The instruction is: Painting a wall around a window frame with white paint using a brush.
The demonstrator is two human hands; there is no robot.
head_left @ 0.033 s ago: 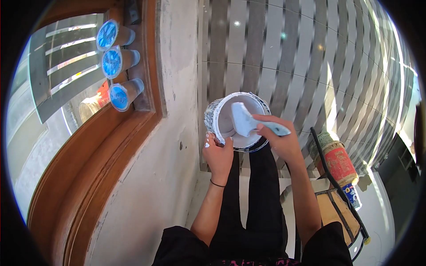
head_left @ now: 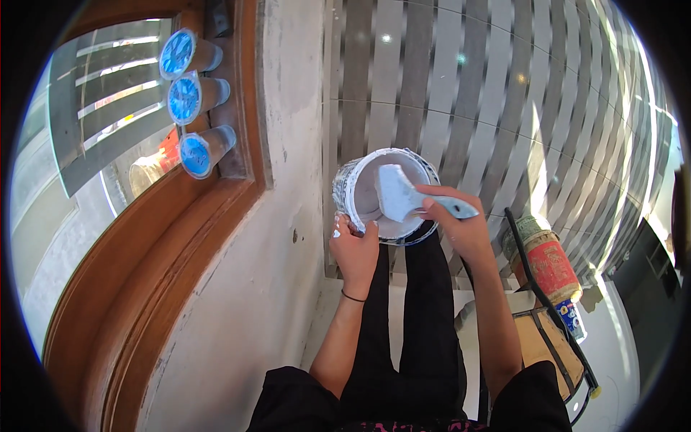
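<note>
My left hand [head_left: 355, 253] grips the near left rim of a paint bucket [head_left: 348, 186], thumb and fingers closed over the edge. White paint coats the bucket's inner wall and outside, and there are white smears on my left fingers. In my right hand [head_left: 463, 229] is a wide paintbrush [head_left: 396, 196], pinched near the base of its pale handle. Its paint-covered bristles point left over the bucket's opening. Whether the bristles touch the inner wall I cannot tell.
To the left, a wooden window frame [head_left: 155, 288] holds three lidded plastic cups [head_left: 196, 153] on its sill beside a patchy plastered wall [head_left: 248, 288]. At the right stand a black-framed chair [head_left: 551, 338] and a red container [head_left: 551, 266]. Striped tiles [head_left: 475, 79] lie beyond the bucket.
The brush and its handle have shifted very slightly to the right in my right hand. My left hand keeps its hold on the rim.
</note>
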